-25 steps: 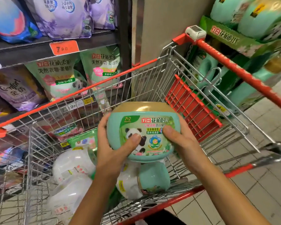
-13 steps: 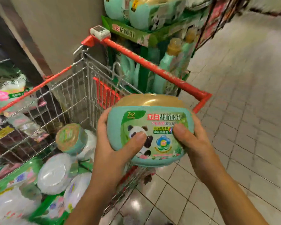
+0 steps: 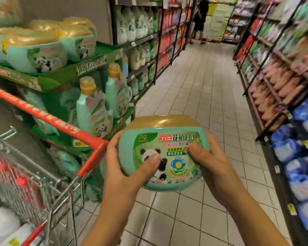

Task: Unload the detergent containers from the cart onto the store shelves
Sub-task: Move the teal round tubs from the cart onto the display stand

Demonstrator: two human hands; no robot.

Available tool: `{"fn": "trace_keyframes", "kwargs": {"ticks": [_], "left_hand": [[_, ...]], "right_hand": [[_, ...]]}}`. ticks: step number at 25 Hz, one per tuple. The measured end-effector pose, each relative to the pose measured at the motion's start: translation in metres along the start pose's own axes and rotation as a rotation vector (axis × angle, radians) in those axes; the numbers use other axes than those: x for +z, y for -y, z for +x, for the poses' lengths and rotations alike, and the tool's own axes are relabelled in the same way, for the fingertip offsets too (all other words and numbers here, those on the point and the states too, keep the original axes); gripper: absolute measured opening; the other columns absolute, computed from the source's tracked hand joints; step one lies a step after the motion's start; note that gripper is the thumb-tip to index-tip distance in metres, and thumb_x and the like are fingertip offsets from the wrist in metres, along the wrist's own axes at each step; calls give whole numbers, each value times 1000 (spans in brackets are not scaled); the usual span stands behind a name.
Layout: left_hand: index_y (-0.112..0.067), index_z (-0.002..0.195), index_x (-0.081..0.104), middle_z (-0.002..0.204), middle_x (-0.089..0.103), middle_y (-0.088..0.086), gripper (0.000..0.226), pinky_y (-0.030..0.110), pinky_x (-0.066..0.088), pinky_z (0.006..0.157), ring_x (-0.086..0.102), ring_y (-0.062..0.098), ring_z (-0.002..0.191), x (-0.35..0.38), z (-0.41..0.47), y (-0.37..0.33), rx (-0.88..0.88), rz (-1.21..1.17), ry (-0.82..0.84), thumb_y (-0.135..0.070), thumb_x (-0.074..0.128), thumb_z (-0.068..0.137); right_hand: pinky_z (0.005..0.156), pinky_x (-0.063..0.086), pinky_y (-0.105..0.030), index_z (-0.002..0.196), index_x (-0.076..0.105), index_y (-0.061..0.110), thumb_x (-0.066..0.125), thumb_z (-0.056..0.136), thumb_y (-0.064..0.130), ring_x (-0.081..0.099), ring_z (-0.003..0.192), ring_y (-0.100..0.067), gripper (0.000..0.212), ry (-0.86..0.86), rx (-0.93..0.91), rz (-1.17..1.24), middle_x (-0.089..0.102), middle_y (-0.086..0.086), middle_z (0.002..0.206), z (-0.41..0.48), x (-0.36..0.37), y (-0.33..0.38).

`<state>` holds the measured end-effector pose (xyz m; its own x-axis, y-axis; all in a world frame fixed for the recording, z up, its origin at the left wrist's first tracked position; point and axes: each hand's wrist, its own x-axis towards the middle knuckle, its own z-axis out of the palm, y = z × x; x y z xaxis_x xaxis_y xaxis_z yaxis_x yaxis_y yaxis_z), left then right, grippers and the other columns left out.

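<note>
detergent tub (image 3: 164, 153) gripped by left hand (image 3: 130, 167), right hand (image 3: 210, 162)

1. Left hand (image 3: 124, 166): curled round the left side of the tub (image 3: 164, 150). Thumb lies flat across the front label; fingers hidden behind.
2. Right hand (image 3: 215, 167): grips the right side the same way, thumb tip pressed on the front.
3. Forearms: both bare, entering from the bottom edge and converging toward the hands.
4. Hands roughly level, not touching each other, tub between them.
</note>
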<state>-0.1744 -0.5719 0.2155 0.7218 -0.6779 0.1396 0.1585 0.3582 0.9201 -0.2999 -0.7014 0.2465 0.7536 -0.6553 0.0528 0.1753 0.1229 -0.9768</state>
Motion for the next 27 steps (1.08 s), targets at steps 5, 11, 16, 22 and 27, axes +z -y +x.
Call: {"fn": "trace_keyframes", "kwargs": {"ticks": [5, 11, 16, 22, 27], "left_hand": [[-37, 129, 49, 113, 71, 0, 87, 29, 59, 73, 70, 21, 102, 32, 81, 36, -42, 0, 13, -43, 87, 51], [-31, 131, 50, 110, 72, -1, 82, 23, 58, 70, 70, 17, 100, 59, 207, 57, -22, 3, 11, -38, 81, 55], [-33, 133, 47, 113, 71, 0, 83, 26, 58, 72, 70, 18, 101, 68, 281, 64, 39, 6, -114, -39, 80, 57], [-30, 129, 49, 106, 73, -5, 71, 23, 58, 67, 72, 14, 94, 61, 350, 80, 122, 67, -323, -26, 80, 65], [-31, 132, 47, 107, 72, -8, 78, 21, 58, 65, 71, 13, 94, 64, 428, 86, 227, 163, -490, -32, 82, 62]], "right_hand": [[74, 59, -33, 128, 51, 19, 77, 68, 33, 69, 101, -31, 67, -80, 5, 5, 69, -12, 114, 70, -46, -10], [74, 59, -31, 126, 52, 20, 70, 72, 32, 69, 101, -30, 59, -117, -5, -13, 70, -10, 114, 194, -82, -3], [79, 59, -37, 126, 51, 22, 74, 69, 39, 69, 102, -29, 64, -21, 8, -45, 69, -8, 115, 289, -92, -2], [82, 58, -41, 128, 51, 15, 75, 69, 39, 67, 105, -33, 68, 207, 50, -13, 68, -12, 117, 401, -93, -22], [85, 57, -38, 141, 38, 29, 79, 70, 31, 66, 110, -24, 82, 418, 63, 56, 64, -5, 125, 518, -95, -28]]}}
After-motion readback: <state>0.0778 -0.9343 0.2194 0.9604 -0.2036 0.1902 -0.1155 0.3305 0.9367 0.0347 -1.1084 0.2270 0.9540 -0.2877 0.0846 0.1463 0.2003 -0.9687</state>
